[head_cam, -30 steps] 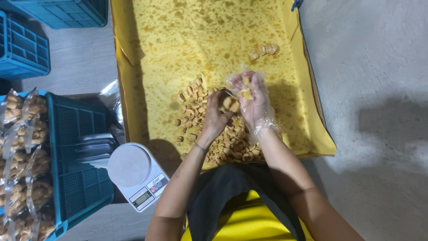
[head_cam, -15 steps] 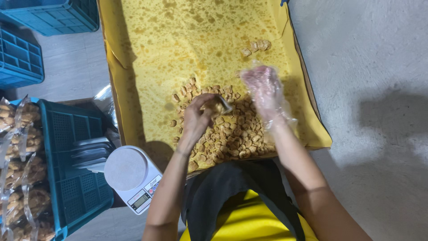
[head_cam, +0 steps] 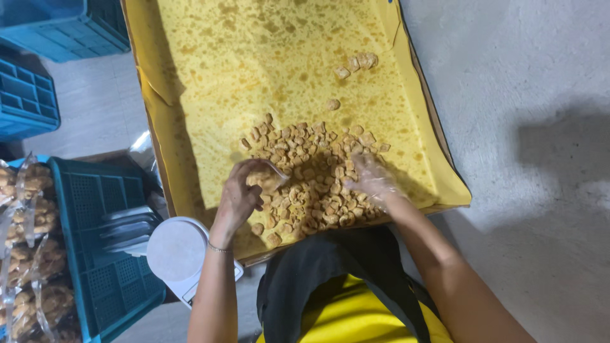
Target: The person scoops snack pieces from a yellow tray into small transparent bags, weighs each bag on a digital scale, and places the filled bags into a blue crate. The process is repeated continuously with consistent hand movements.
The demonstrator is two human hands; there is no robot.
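A heap of small golden-brown fried snack pieces (head_cam: 314, 184) lies at the near end of a big box lined with yellow, oil-spotted paper (head_cam: 267, 70). My left hand (head_cam: 243, 192) is at the heap's left edge, closed around a small clear plastic bag (head_cam: 272, 173) with a few pieces in it. My right hand (head_cam: 372, 178), in a thin clear plastic glove, rests palm down on the right side of the heap, its fingers apart among the pieces. A few stray pieces (head_cam: 359, 62) lie farther up the paper.
A white round-topped kitchen scale (head_cam: 179, 251) stands on the floor just left of my left forearm. Blue plastic crates (head_cam: 95, 254) sit to the left, with several clear bags of packed snacks (head_cam: 28, 254) beside them. More blue crates (head_cam: 57, 32) are at the far left. Grey concrete floor (head_cam: 527, 95) lies to the right.
Both hands came down from above the heap onto it. The gloved right hand dropped from beside the bag to the pile's right side. The view moved closer.
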